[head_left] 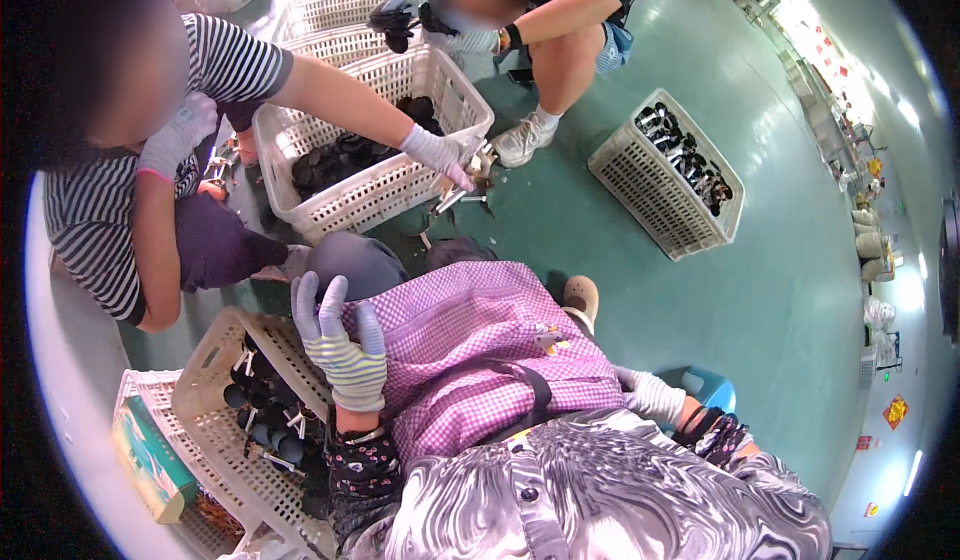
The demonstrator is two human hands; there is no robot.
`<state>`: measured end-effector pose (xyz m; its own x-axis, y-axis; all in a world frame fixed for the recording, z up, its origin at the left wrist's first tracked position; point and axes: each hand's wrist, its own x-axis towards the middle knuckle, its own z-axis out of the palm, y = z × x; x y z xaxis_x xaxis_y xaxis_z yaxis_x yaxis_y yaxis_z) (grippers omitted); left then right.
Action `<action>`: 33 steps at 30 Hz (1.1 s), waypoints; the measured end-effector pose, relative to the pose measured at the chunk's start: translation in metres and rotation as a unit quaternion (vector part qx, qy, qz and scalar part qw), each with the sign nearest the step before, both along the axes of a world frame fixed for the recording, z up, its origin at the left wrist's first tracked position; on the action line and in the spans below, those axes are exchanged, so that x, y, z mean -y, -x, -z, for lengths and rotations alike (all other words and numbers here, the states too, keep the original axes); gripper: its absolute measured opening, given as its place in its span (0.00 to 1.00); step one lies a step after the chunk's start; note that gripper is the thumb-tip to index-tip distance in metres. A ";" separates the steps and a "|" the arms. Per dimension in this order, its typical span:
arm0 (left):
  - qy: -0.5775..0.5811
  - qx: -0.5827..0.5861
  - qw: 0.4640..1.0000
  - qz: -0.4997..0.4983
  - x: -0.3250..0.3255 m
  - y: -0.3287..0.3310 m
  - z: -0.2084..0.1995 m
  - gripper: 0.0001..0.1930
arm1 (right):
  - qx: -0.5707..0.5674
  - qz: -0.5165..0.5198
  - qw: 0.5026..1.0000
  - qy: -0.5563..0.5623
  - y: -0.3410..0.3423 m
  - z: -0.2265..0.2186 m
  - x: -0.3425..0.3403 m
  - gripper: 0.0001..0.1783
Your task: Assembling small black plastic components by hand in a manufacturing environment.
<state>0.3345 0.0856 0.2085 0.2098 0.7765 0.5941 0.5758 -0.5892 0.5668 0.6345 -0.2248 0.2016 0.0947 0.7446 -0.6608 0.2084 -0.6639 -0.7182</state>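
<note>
My left hand (345,350), in a pale striped knit glove, is raised beside my lap with its fingers spread and nothing in them. Just left of it stands a tilted white plastic crate (205,385) with black rounded parts (288,447) and light-coloured stem-like pieces inside. My right hand (655,397), also gloved, is low at my right side against the pink checked apron (470,330). Its fingers are mostly hidden, so I cannot tell whether they hold anything. The apron covers my lap.
A person in a striped top reaches a gloved hand (440,155) over a white crate (370,200) of black parts toward metal pieces (455,200) on the floor. Another gloved person handles black parts (400,30). A filled crate (660,195) stands right, a blue stool (712,390) beside me.
</note>
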 end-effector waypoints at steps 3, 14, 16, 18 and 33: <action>-0.008 -0.002 1.000 -0.002 0.001 -0.001 0.000 0.18 | -0.040 0.042 0.998 0.017 0.006 -0.003 0.004 0.37; -0.003 0.023 1.000 -0.009 0.002 0.005 0.003 0.18 | -0.274 0.290 0.916 0.026 0.000 0.039 0.031 0.28; -0.007 0.022 1.000 -0.009 0.002 0.005 0.004 0.18 | -0.131 0.378 0.916 0.036 0.002 0.066 0.040 0.29; -0.011 0.019 1.000 -0.014 0.003 0.007 0.005 0.18 | -0.076 0.393 0.916 0.003 0.008 0.083 0.037 0.27; -0.009 0.021 1.000 0.004 0.003 0.016 0.000 0.19 | -0.114 0.627 0.763 -0.107 0.027 0.047 -0.095 0.43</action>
